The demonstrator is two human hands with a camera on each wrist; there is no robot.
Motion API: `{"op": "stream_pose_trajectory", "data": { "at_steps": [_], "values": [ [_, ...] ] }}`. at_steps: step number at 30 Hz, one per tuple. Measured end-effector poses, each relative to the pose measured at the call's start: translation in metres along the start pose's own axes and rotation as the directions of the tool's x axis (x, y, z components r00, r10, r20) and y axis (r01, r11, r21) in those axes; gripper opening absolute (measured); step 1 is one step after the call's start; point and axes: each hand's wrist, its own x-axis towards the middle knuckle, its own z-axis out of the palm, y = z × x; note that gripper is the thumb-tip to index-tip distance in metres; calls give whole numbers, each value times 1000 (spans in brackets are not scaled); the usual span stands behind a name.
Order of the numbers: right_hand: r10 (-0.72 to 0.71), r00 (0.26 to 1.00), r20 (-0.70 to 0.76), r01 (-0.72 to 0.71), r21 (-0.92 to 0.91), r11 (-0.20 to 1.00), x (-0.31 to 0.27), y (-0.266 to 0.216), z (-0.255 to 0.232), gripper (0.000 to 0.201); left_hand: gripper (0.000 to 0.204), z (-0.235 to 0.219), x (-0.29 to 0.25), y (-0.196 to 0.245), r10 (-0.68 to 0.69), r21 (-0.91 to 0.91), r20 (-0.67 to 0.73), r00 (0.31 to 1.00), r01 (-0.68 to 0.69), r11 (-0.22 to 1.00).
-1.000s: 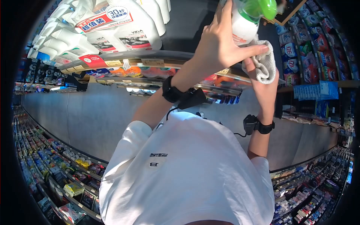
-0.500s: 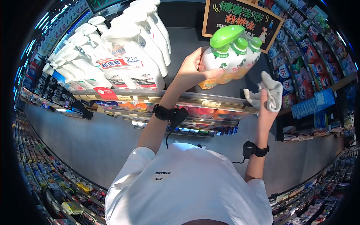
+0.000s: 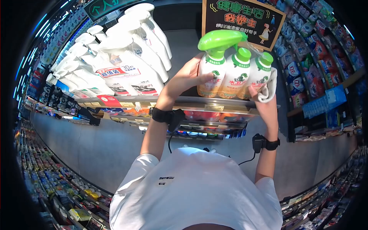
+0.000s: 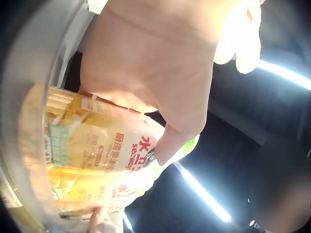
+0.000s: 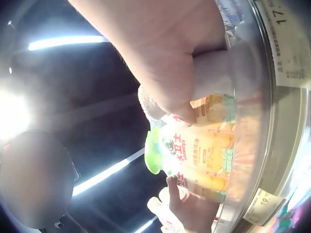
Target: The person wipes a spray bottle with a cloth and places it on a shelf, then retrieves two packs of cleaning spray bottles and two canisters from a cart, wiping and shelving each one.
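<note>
A wrapped pack of three cleaner bottles (image 3: 234,76), white above and orange below, stands upright at the shelf's front edge. Its left bottle carries a green trigger sprayer (image 3: 220,42); the other two have green caps. My left hand (image 3: 186,82) grips the left end, with the thumb across the front label, as the left wrist view also shows. At the right end is my right hand (image 3: 266,109), holding a grey cloth (image 3: 268,90) against the pack. In the right wrist view its thumb (image 5: 182,114) lies on the end bottle's label.
White spray bottles (image 3: 130,73) crowd the shelf to the left. A framed chalkboard sign (image 3: 241,23) stands behind the pack. Along the front edge runs a clear lip with price tags (image 3: 214,107). Shelves of bagged goods (image 3: 318,57) rise at the right.
From high in the view, the pack came down to the shelf and turned to face its front edge. My right hand, apart from it half a second ago, has moved onto its right end with the cloth.
</note>
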Motion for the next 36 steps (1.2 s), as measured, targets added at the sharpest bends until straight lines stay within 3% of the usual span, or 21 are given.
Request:
{"op": "stream_pose_trajectory", "data": {
  "at_steps": [2, 3, 6, 7, 11, 14, 15, 18, 19, 20, 22, 24, 25, 28, 29, 34, 36],
  "values": [
    [50, 996, 73, -53, 44, 998, 9, 7, -6, 44, 78, -5, -1, -9, -109, 50, -81, 991, 113, 992],
    [62, 994, 86, -67, 53, 996, 11, 11, -8, 47, 74, -1, 2, -17, 37, 77, -118, 992, -28, 997],
    [-37, 999, 25, 36, 40, 999, 12, 12, -7, 56, 70, 11, 3, -19, 100, 488, -141, 985, -18, 873],
    [-35, 999, 36, 33, 45, 998, 10, 13, -9, 60, 66, 20, 5, -19, 137, 443, -185, 973, -42, 896],
    [-27, 998, 65, 23, 67, 997, 11, 12, -14, 74, 57, 19, 8, -13, 130, 391, -88, 988, -85, 916],
    [-65, 995, 77, 60, 64, 996, 11, 15, -15, 71, 56, 17, 2, -6, -43, 465, -164, 986, 115, 878],
    [-84, 993, 81, 80, 58, 995, 11, 16, -16, 68, 56, 18, 2, -7, 15, 477, -171, 985, 69, 876],
    [-80, 990, -113, 110, 292, 950, 1, 34, -19, 51, 57, 14, 2, -22, 166, 569, -177, 970, -36, 822],
    [-37, 978, -206, 92, 266, 960, -1, 51, -29, 43, 57, 14, 2, -23, 155, 554, -207, 966, -14, 832],
    [-17, 924, -382, 187, 413, 891, -2, 66, -37, 44, 58, 15, 2, -24, 146, 540, -240, 960, 7, 842],
    [149, 708, -690, 326, 507, 798, -7, 37, -53, 52, 62, 10, 2, -30, 130, 517, -294, 947, 43, 855],
    [139, 671, -728, 438, 541, 718, -21, 22, -78, 60, 64, 11, -4, -33, 76, 448, -345, 936, 93, 889],
    [175, 528, -831, 437, 443, 783, -24, 12, -78, 67, 68, 10, -5, -36, 140, 503, -331, 933, 49, 863],
    [126, 518, -846, 363, 351, 863, -43, 35, -91, 66, 70, 13, -6, -35, 83, 429, -381, 921, 96, 898],
    [106, 627, -772, 377, 420, 826, -54, 59, -101, 65, 72, 15, -5, -34, 108, 442, -369, 923, 72, 894],
    [275, 537, -798, 248, 460, 853, -103, 120, -102, 64, 73, 20, -12, -37, 131, 505, -412, 902, 106, 856],
    [322, 512, -796, 182, 467, 865, -113, 133, -109, 64, 76, 29, -12, -36, 196, 491, -403, 894, 31, 871]
  ]
}}
